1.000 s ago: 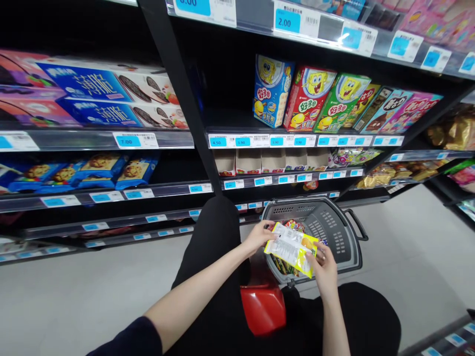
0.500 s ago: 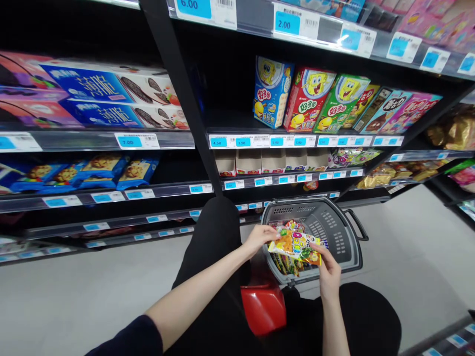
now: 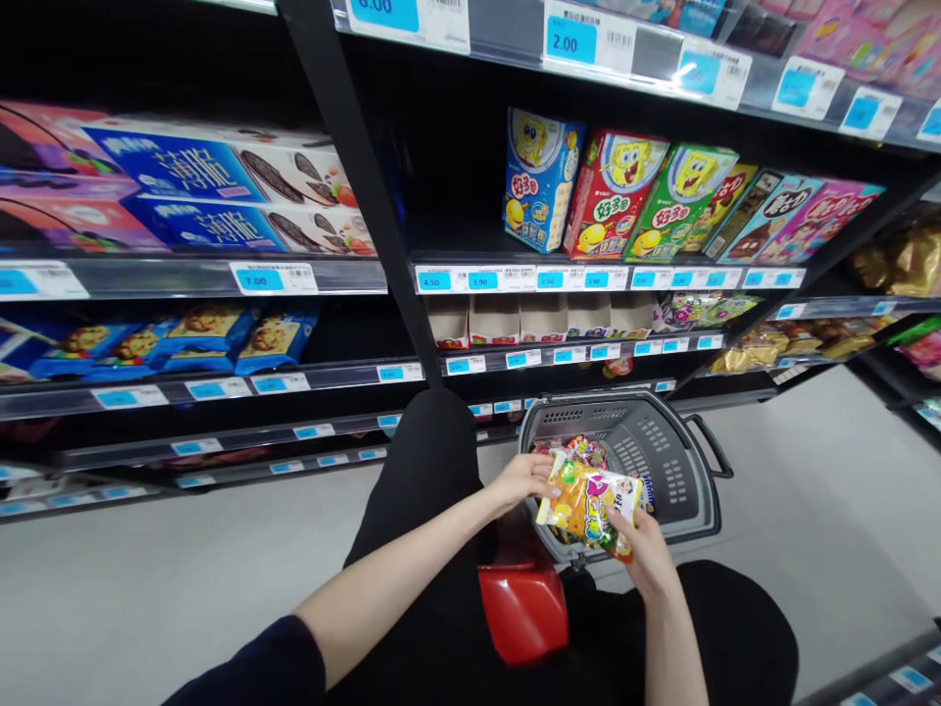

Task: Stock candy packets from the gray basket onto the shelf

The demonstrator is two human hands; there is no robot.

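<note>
Held between both hands is a yellow and orange candy packet with large pink and purple lettering, its printed face turned up. My left hand pinches its left end, thumb on top. At the right end, my right hand grips it with the thumb across the front. Below the packet stands a grey shopping basket, with several colourful packets inside at its left side. The held packet hides part of the basket's contents.
Shelves rise in front, holding a blue box, a red box and blue biscuit boxes. Display cartons line a lower shelf. A red seat-like object sits between my knees. A black basket handle sticks out rightward.
The packet has tilted so its face shows more fully, its right end slightly lower. My right hand has shifted a little, its thumb now across the packet's front. The left hand keeps its pinch.
</note>
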